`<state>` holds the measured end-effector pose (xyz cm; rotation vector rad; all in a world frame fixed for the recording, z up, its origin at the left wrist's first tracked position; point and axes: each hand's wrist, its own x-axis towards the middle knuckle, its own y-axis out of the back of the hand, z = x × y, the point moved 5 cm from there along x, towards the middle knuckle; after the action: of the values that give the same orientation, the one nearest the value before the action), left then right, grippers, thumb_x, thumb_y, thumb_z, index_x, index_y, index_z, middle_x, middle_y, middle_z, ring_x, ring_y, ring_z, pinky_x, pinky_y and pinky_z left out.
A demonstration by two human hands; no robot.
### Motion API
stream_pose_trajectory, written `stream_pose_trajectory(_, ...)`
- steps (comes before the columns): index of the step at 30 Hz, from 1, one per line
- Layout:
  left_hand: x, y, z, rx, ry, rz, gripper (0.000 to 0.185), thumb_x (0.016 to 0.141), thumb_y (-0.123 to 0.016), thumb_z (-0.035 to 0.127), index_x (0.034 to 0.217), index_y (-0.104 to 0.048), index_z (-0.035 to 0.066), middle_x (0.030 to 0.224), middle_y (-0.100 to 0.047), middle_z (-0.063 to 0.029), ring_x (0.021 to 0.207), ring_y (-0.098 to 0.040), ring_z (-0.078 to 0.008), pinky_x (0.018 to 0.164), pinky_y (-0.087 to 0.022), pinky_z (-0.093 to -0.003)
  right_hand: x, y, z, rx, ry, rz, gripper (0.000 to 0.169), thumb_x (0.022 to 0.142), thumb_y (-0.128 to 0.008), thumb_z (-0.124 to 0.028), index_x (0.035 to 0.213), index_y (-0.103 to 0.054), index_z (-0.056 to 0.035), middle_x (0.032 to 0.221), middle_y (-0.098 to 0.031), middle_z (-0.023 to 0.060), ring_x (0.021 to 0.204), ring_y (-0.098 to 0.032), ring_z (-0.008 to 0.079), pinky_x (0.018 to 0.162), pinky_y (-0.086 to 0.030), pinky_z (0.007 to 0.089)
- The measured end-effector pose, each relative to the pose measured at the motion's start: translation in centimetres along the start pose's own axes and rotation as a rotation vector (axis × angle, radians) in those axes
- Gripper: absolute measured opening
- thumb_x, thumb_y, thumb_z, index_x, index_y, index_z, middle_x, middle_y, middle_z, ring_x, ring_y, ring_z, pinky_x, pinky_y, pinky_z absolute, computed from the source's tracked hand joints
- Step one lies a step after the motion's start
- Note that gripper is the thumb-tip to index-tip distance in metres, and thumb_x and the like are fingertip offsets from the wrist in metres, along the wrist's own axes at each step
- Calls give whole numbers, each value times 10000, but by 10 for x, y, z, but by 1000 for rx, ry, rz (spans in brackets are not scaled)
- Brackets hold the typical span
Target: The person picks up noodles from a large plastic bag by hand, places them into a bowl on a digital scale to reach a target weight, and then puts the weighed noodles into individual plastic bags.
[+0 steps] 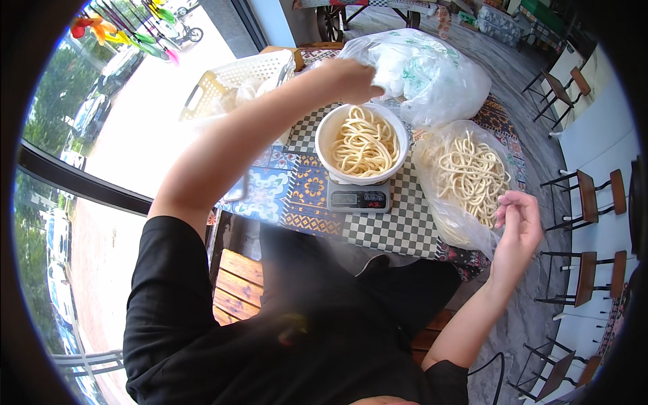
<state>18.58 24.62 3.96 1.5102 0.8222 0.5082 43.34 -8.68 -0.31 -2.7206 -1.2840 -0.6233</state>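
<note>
A round white plastic tub [324, 147] holding thick noodles [365, 144] rests on a small grey digital scale [358, 198] on the patterned tablecloth. My left hand [357, 81] is above the far side of the tub, at the near left of a large clear plastic bag [435, 71] with white contents; its fingers are bent, and what they hold, if anything, is hidden. To the right of the tub lies an opened clear bag with more noodles [473, 177]. Beside the right edge of this bag is my right hand [521, 220], fingers curled; whether they pinch the plastic is unclear.
A cream perforated plastic basket [202, 96] with plastic bags in it stands at the back left, by the window. A flat device [237, 190], partly behind my left forearm, lies at the table's left edge. Wooden chairs [587, 195] stand along the right wall.
</note>
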Motion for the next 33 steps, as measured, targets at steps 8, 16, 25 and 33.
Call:
stream_pose_trajectory(8,4,-54,-32,-658,-87,79,380,1078,-757,294,1399,-756,89,1230,-835,-164,1135,-793,-315,1036,-601,-449,-3,-25,-18,-10,29,-64,168,1108,-554,51,1138,-712,3,1049,-719,28,856,-612,65,735,-474,239)
stream_pose_trajectory(16,-39,-38,-28,-900,-320,309,328,1044,-781,113,1364,-760,46,1203,-856,-122,1114,-825,-236,1018,-643,-379,-2,-41,-20,-19,27,-94,166,1105,-552,49,1126,-709,-1,1035,-713,26,846,-610,70,732,-475,239)
stream_pose_trajectory(25,-191,-40,-15,-819,-451,548,340,1066,-705,96,1403,-719,51,1365,-751,-149,1215,-762,-308,1023,-627,-436,24,-112,-47,-77,86,-305,149,1110,-569,38,1117,-713,0,1015,-712,18,842,-594,68,733,-467,236)
stream_pose_trajectory(33,-282,-133,-60,-1159,-196,418,300,1031,-690,-32,1320,-745,28,1170,-794,-121,1074,-788,-271,925,-621,-390,108,-330,-70,-272,32,-1092,240,1101,-548,-47,1206,-752,27,1078,-770,78,914,-713,148,831,-590,308)
